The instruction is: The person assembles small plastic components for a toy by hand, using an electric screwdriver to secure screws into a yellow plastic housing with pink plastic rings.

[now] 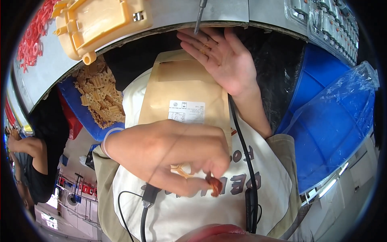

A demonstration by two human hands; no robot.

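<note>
My left hand point(173, 151), with a pale band at the wrist, is raised in front of my chest. Its thumb and finger pinch a small crinkled reddish-brown piece point(215, 186) that looks like food. Something cream-coloured point(182, 171) shows inside the curled fingers; what it is I cannot make out. My right hand point(225, 60) is open, palm up, at the table's edge, with small orange bits point(205, 49) on the fingers. Between the hands a brown paper pouch point(161, 97) with a white label rests against my light apron, partly hidden by the left hand.
A yellow plastic housing point(100, 24) and red plastic parts point(35, 38) lie on the table point(225, 11). A metal driver tip point(199, 18) hangs above its edge. Clear trays of metal parts point(330, 24) stand right. Blue bins point(330, 121) flank me; the left one holds tan pieces point(100, 94). Another person point(34, 149) sits left.
</note>
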